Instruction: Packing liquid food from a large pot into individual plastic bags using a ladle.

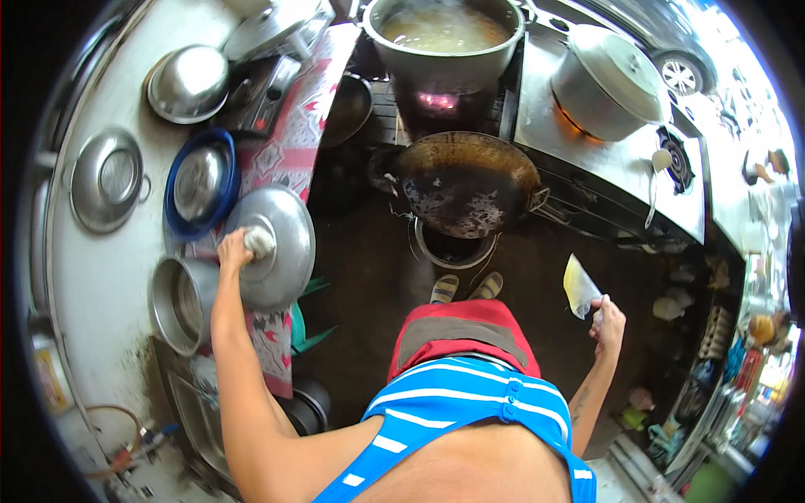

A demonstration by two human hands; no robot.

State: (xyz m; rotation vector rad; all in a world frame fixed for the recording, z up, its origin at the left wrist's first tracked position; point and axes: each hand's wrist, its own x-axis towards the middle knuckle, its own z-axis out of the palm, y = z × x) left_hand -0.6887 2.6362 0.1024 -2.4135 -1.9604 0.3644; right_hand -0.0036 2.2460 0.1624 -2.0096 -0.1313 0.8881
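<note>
My left hand (235,250) grips the knob of a large aluminium pot lid (286,220), with a pale cloth (259,241) bunched around the knob. The lid is tilted over the edge of a table with a pink patterned cover (280,157). Beside it, a deep aluminium pot (182,305) lies tipped with its mouth showing. Out to the right, my right hand (607,322) holds a small clear plastic bag (580,286) with something yellow in it. In front of me is a large soot-darkened wok (471,185) above a round metal vessel (456,242).
A big open pot (446,63) of steaming liquid stands at the far side. To its right, a lidded pot (610,82) sits over a flame, near a ladle (657,176) and a gas burner (676,157). A blue basin (201,185) and metal bowls (188,82) line the left.
</note>
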